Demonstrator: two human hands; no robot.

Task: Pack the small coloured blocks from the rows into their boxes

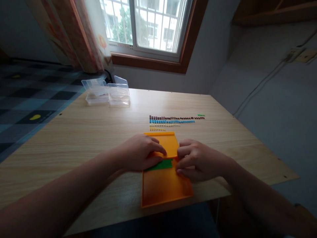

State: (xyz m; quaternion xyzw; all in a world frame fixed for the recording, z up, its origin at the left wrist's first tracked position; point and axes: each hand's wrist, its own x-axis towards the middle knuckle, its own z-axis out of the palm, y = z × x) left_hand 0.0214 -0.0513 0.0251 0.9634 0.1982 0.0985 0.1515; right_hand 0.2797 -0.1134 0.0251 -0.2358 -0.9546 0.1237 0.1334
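Note:
An orange tray-like case (163, 188), opened flat in two halves, lies near the table's front edge. Along the near side of its middle ridge runs a flat green strip of pieces (160, 164) with a stepped right end. My left hand (142, 152) rests over the case's left side, thumb by the green strip and index finger beyond the ridge, the two apart. At the case's right side, my right hand (194, 160) has its fingers curled and thumb pressed in, close to the strip's right end. Whatever its fingertips hold is hidden.
Beyond the case, rows of tiny dark red pieces (170, 118), blue pieces (170, 121) and yellow pieces (157, 129) line the wooden table (111, 122). A few green pieces (201, 115) lie at right. Clear plastic boxes (119, 99) stand open at back left.

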